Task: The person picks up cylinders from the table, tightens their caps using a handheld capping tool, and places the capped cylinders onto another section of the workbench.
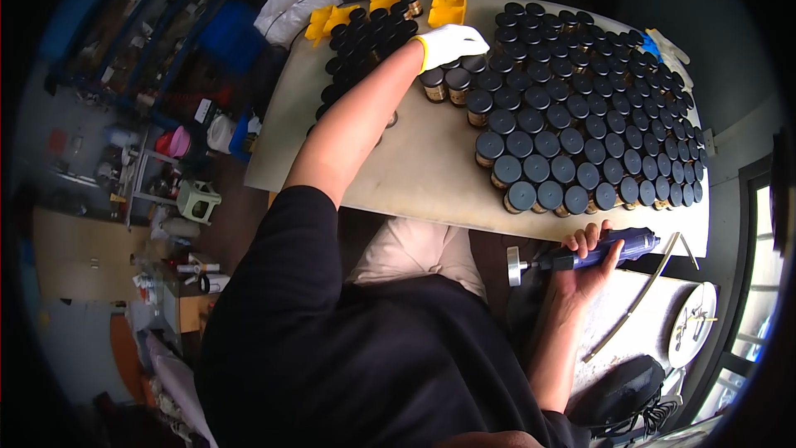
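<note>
My left hand (452,44), in a white glove with a yellow cuff, reaches over the back middle of the table. Its fingers are bent together above a few black-lidded jars; what they hold, if anything, is hidden. One jar (434,85) stands just below that glove, beside another (458,85). Bare, my right hand (590,261) is wrapped round a dark blue power driver (618,247) at the table's front edge. The driver lies level, its round metal head (514,266) pointing left. A large block of closely packed jars (564,116) fills the table's right side.
More jars (365,37) stand at the table's (414,174) back left, near yellow plastic holders (447,11). A white bag (298,4) lies behind. Gloves (670,54) rest at the right edge. At lower right are a curved metal bar (638,299) and a round white dish (692,325).
</note>
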The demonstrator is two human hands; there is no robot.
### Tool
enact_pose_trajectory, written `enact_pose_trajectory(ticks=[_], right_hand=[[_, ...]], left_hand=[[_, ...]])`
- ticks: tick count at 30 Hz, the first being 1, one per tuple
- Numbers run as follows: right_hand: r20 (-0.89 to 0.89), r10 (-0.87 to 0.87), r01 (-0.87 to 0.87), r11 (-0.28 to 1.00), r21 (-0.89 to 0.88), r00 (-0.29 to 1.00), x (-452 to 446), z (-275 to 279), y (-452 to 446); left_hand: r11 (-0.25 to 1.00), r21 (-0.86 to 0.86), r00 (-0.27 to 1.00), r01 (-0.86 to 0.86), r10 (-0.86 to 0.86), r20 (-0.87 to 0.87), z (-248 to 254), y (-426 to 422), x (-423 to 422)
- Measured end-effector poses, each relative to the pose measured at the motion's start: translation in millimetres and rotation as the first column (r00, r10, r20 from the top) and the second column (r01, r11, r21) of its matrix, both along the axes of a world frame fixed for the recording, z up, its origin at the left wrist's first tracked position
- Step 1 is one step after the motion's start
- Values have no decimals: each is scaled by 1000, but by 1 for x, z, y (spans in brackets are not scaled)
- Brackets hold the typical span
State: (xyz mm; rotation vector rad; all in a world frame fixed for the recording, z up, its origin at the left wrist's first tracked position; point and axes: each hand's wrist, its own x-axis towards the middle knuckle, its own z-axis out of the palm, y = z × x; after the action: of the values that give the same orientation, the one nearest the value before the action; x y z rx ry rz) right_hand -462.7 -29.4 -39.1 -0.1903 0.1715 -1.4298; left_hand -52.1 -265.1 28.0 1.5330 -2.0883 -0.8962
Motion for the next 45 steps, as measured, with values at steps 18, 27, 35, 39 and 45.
enact_pose_trajectory(ticks=[18,27,35,39,45], right_hand=[[-3,-19,19,1000,5,1000,-3,-4,1],[7,4,-4,1000,-6,1000,-2,-2,1],[41,15,-13,998,-64,999,-8,-6,0],[53,16,-12,997,-74,998,-10,-6,-2],[183,-4,11,999,-39,983,-13,-7,3]], left_hand=[[935,101,909,-340,354,-218,-1,150,-13],[895,307,631,-323,445,-635,-1,210,-32],[613,-485,770,-623,589,-245,-34,297,-70],[645,-377,745,-665,611,-268,-37,305,-76],[976,79,865,-205,218,-451,-21,339,-141]])
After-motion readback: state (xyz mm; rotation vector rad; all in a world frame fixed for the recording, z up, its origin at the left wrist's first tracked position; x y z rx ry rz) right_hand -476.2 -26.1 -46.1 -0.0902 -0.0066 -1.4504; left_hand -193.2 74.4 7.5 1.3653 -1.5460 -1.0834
